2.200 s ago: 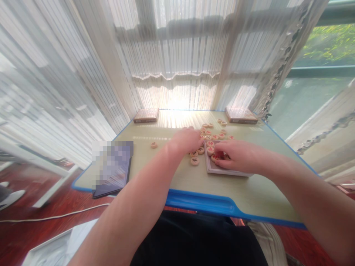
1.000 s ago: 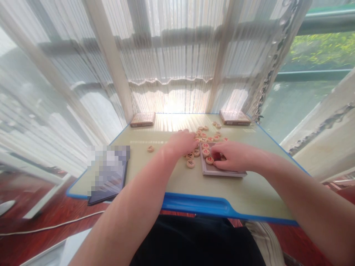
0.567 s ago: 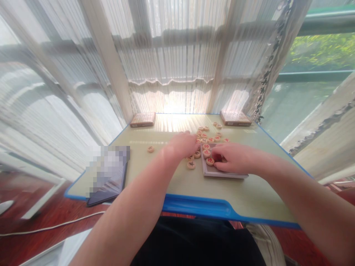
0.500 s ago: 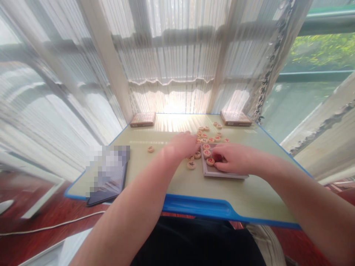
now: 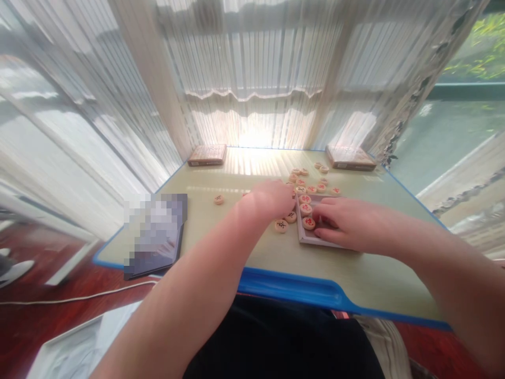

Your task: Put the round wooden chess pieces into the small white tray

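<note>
My right hand (image 5: 341, 220) is inside a shallow, light-coloured box (image 5: 321, 242). Its thumb and fingers are apart, the fingertips beside the lowest xiangqi piece (image 5: 309, 223) in a short column of red-marked pieces along the box's left wall. Just left of the box, my left hand (image 5: 272, 196) reaches over the table with its back turned up. Its fingertips are mostly hidden, so what they touch does not show. Two black-marked xiangqi pieces (image 5: 281, 226) lie close below it. Several loose xiangqi pieces (image 5: 311, 189) are scattered beyond the box.
A lone piece (image 5: 219, 199) lies left on the blue-edged table (image 5: 221, 237). One flat box (image 5: 207, 155) sits at the back left, another box (image 5: 350, 158) at the back right. A dark tablet-like device (image 5: 173, 247), partly pixelated, rests at the left edge. Sheer curtains (image 5: 252, 68) hang behind.
The camera view has shifted, so the table appears higher and further right. My left hand now covers one of the black-marked pieces seen before. My right hand stays in the box.
</note>
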`<state>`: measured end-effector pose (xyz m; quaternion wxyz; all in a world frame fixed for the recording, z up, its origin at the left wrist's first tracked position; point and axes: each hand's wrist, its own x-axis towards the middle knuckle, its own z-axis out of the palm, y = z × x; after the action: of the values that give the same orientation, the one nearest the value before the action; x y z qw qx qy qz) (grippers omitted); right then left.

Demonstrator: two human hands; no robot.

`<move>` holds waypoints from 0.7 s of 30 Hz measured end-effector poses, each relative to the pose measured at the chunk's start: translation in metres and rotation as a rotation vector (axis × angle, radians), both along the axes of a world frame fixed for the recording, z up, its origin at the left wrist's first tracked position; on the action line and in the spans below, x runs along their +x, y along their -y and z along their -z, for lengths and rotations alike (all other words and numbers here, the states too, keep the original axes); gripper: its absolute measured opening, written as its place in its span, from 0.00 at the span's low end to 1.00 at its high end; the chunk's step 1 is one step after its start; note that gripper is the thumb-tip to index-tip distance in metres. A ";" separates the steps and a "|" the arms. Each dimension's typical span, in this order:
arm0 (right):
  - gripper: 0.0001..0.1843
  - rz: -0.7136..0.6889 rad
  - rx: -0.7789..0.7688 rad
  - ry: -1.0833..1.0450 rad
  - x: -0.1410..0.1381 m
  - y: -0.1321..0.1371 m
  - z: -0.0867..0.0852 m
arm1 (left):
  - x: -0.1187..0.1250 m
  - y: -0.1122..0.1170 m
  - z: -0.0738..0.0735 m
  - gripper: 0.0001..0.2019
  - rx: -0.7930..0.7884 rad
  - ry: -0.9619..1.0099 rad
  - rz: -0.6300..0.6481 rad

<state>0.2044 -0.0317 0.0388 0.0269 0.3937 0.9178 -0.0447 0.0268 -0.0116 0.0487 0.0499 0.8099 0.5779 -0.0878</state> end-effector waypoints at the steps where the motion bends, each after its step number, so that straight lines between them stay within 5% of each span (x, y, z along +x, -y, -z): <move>1: 0.12 -0.003 -0.003 0.001 0.000 -0.001 0.000 | -0.001 -0.001 0.001 0.19 0.009 0.005 0.005; 21: 0.12 0.017 -0.071 -0.001 -0.002 -0.005 -0.004 | -0.006 -0.007 0.006 0.21 0.089 0.021 0.066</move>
<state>0.2024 -0.0263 0.0430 0.0400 0.4001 0.9123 -0.0776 0.0213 -0.0050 0.0424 0.0168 0.8308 0.5536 -0.0550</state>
